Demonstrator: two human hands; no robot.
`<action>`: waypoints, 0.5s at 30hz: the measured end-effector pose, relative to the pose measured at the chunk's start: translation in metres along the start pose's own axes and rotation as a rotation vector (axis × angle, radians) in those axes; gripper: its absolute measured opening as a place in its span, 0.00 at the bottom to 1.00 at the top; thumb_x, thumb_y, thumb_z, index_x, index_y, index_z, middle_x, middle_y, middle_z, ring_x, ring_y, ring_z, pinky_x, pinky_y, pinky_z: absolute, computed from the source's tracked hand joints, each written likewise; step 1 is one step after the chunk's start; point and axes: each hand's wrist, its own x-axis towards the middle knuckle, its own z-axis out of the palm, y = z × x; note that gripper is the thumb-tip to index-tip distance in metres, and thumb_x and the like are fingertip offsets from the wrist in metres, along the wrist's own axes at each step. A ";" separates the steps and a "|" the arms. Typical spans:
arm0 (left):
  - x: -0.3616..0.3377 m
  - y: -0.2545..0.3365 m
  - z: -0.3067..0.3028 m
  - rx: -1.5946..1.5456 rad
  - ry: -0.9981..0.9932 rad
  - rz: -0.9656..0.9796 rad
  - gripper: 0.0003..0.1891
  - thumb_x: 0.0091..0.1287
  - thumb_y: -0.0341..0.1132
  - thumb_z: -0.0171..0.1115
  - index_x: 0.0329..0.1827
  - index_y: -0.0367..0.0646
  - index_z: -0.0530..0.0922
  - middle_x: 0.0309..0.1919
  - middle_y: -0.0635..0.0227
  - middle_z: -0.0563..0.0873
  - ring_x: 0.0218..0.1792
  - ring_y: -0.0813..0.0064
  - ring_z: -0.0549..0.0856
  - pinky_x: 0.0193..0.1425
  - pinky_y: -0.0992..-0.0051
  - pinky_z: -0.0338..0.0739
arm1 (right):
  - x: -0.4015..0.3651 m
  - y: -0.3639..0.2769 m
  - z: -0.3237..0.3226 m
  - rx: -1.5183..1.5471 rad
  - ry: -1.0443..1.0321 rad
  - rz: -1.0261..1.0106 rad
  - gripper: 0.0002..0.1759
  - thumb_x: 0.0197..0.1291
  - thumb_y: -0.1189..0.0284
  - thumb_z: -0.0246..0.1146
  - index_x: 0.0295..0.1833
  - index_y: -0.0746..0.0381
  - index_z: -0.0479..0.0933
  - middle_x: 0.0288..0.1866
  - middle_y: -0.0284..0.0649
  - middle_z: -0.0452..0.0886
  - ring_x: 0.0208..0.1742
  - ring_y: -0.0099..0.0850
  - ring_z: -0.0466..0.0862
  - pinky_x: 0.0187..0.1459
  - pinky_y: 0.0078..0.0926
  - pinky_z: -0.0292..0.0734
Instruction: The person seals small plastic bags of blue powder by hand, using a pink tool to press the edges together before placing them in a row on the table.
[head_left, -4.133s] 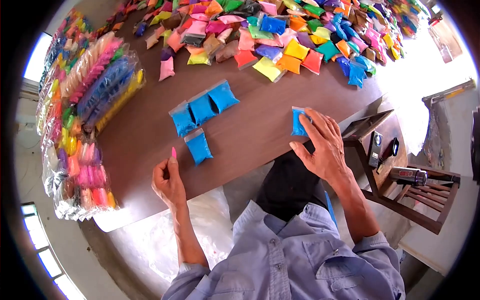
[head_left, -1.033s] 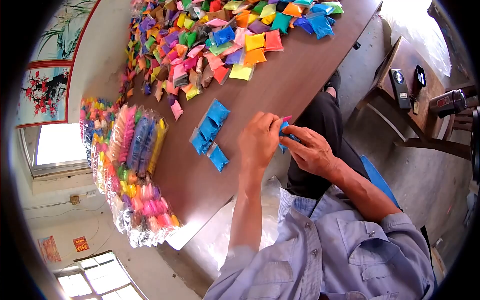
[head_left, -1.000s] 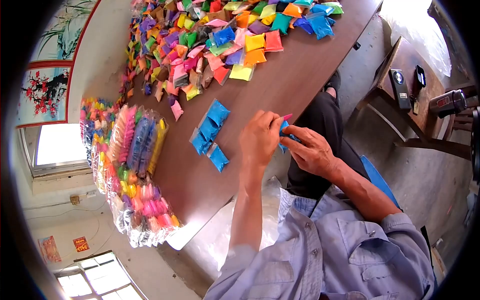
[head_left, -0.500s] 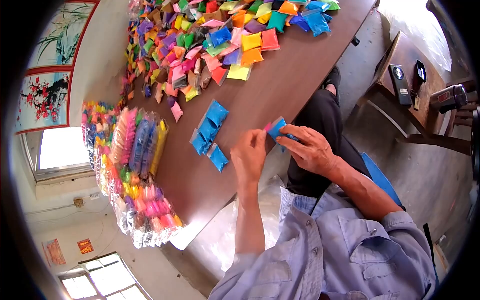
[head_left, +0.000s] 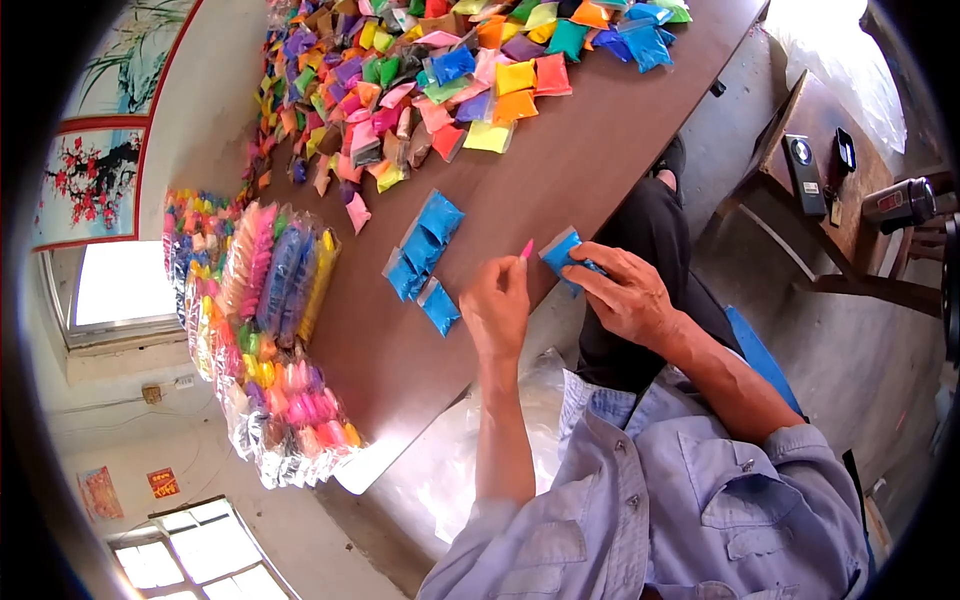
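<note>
My left hand (head_left: pixel 496 308) is closed, and a small pink pointed piece (head_left: pixel 527 249) sticks up from between its thumb and fingertips. Its exact kind is too small to make out. To the right, my right hand (head_left: pixel 628 298) grips a small clear packet of blue material (head_left: pixel 562 252), whose lower part is hidden by the fingers. A narrow gap separates the pink piece from this packet. On the brown table (head_left: pixel 545 190), left of my hands, lie several joined blue packets (head_left: pixel 422 246), with another blue packet (head_left: pixel 438 307) just below them.
A large heap of small coloured packets (head_left: pixel 400 100) covers the far part of the table. Long bagged bundles of packets (head_left: pixel 285 285) line the left edge. At right, a wooden stool (head_left: pixel 815 200) holds a dark device (head_left: pixel 802 170) and a metal cup (head_left: pixel 898 204).
The pink piece has come away from the blue packet's edge, and my left hand has drawn slightly apart from my right. My right hand still holds the packet. The view has shifted a little.
</note>
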 end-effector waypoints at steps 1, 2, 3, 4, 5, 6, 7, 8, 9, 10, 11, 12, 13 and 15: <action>0.000 -0.001 -0.001 -0.003 0.008 -0.003 0.06 0.72 0.31 0.76 0.42 0.37 0.89 0.35 0.57 0.91 0.34 0.62 0.90 0.40 0.65 0.82 | 0.000 -0.001 -0.001 0.004 -0.003 0.016 0.28 0.51 0.83 0.78 0.60 0.58 0.86 0.65 0.44 0.83 0.55 0.45 0.89 0.58 0.38 0.86; 0.000 -0.002 -0.002 -0.019 0.032 0.033 0.07 0.72 0.31 0.76 0.42 0.36 0.89 0.35 0.57 0.91 0.34 0.62 0.90 0.41 0.65 0.82 | 0.002 -0.001 -0.001 0.006 -0.002 0.034 0.28 0.51 0.84 0.78 0.60 0.59 0.86 0.64 0.45 0.83 0.56 0.45 0.89 0.58 0.39 0.87; 0.000 -0.002 -0.002 -0.033 0.051 0.073 0.07 0.72 0.32 0.76 0.42 0.36 0.89 0.35 0.56 0.91 0.34 0.62 0.90 0.41 0.66 0.82 | 0.003 -0.001 -0.002 0.003 0.001 0.033 0.28 0.51 0.84 0.78 0.60 0.59 0.86 0.64 0.45 0.83 0.56 0.45 0.89 0.58 0.39 0.87; -0.003 -0.002 -0.004 -0.033 0.046 0.076 0.07 0.72 0.32 0.76 0.42 0.36 0.89 0.35 0.56 0.91 0.34 0.62 0.90 0.41 0.66 0.82 | 0.003 -0.003 -0.004 0.014 0.033 0.081 0.27 0.52 0.84 0.77 0.59 0.59 0.86 0.65 0.45 0.83 0.56 0.45 0.89 0.57 0.38 0.87; -0.007 -0.002 -0.005 -0.068 0.065 0.047 0.07 0.72 0.32 0.77 0.43 0.36 0.90 0.35 0.57 0.92 0.35 0.64 0.90 0.42 0.66 0.82 | 0.004 -0.005 -0.005 0.025 0.064 0.128 0.26 0.53 0.85 0.77 0.59 0.60 0.86 0.65 0.46 0.83 0.57 0.45 0.89 0.55 0.37 0.87; -0.010 -0.001 -0.007 -0.102 0.085 0.016 0.08 0.72 0.32 0.77 0.43 0.36 0.90 0.35 0.58 0.92 0.35 0.65 0.90 0.43 0.66 0.82 | 0.007 -0.005 -0.007 0.025 0.065 0.129 0.26 0.53 0.85 0.77 0.59 0.60 0.86 0.65 0.46 0.83 0.57 0.45 0.89 0.55 0.37 0.87; -0.012 0.000 -0.009 -0.102 0.084 0.017 0.08 0.72 0.32 0.77 0.43 0.36 0.90 0.35 0.58 0.92 0.35 0.65 0.90 0.43 0.66 0.82 | 0.011 -0.006 -0.008 0.040 0.088 0.143 0.24 0.55 0.84 0.76 0.59 0.62 0.85 0.63 0.46 0.84 0.54 0.43 0.89 0.52 0.35 0.88; -0.014 0.001 -0.012 -0.126 0.104 -0.008 0.08 0.73 0.33 0.77 0.43 0.35 0.90 0.35 0.58 0.92 0.35 0.66 0.90 0.43 0.67 0.83 | 0.015 -0.008 -0.010 0.056 0.110 0.158 0.22 0.58 0.84 0.76 0.59 0.63 0.85 0.61 0.47 0.85 0.52 0.42 0.90 0.48 0.33 0.88; -0.015 0.004 -0.014 -0.151 0.125 -0.034 0.09 0.73 0.33 0.77 0.44 0.35 0.90 0.35 0.59 0.92 0.36 0.67 0.90 0.43 0.67 0.83 | 0.021 -0.013 -0.011 0.056 0.109 0.160 0.22 0.58 0.84 0.76 0.59 0.63 0.85 0.61 0.47 0.85 0.52 0.42 0.90 0.48 0.33 0.88; -0.015 0.008 -0.016 -0.151 0.126 -0.036 0.09 0.73 0.33 0.77 0.44 0.35 0.90 0.35 0.59 0.92 0.36 0.67 0.90 0.43 0.67 0.83 | 0.027 -0.019 -0.011 0.157 0.143 0.295 0.20 0.61 0.82 0.75 0.59 0.65 0.84 0.56 0.48 0.87 0.46 0.41 0.90 0.44 0.31 0.87; -0.015 0.013 -0.018 -0.166 0.143 -0.015 0.09 0.73 0.34 0.77 0.44 0.35 0.90 0.35 0.60 0.92 0.37 0.68 0.90 0.44 0.68 0.83 | 0.031 -0.024 -0.009 0.260 0.174 0.429 0.18 0.65 0.81 0.75 0.60 0.66 0.82 0.51 0.49 0.88 0.40 0.39 0.91 0.40 0.30 0.86; -0.015 0.017 -0.020 -0.179 0.161 0.006 0.09 0.74 0.34 0.77 0.44 0.35 0.90 0.34 0.60 0.91 0.38 0.69 0.91 0.44 0.68 0.83 | 0.033 -0.026 -0.005 0.263 0.171 0.427 0.18 0.65 0.81 0.75 0.60 0.66 0.82 0.51 0.49 0.88 0.40 0.39 0.91 0.40 0.30 0.86; -0.014 0.019 -0.019 -0.177 0.166 0.005 0.09 0.74 0.34 0.77 0.44 0.35 0.90 0.34 0.60 0.91 0.38 0.69 0.91 0.44 0.68 0.83 | 0.034 -0.027 0.001 0.340 0.194 0.534 0.18 0.68 0.78 0.74 0.61 0.67 0.80 0.44 0.49 0.88 0.35 0.38 0.90 0.36 0.30 0.85; -0.016 0.024 -0.011 -0.202 0.143 0.071 0.09 0.74 0.34 0.77 0.45 0.35 0.90 0.34 0.60 0.91 0.36 0.70 0.90 0.42 0.70 0.83 | 0.030 -0.029 0.008 0.417 0.215 0.644 0.19 0.71 0.75 0.73 0.62 0.68 0.78 0.38 0.49 0.88 0.29 0.37 0.89 0.33 0.30 0.83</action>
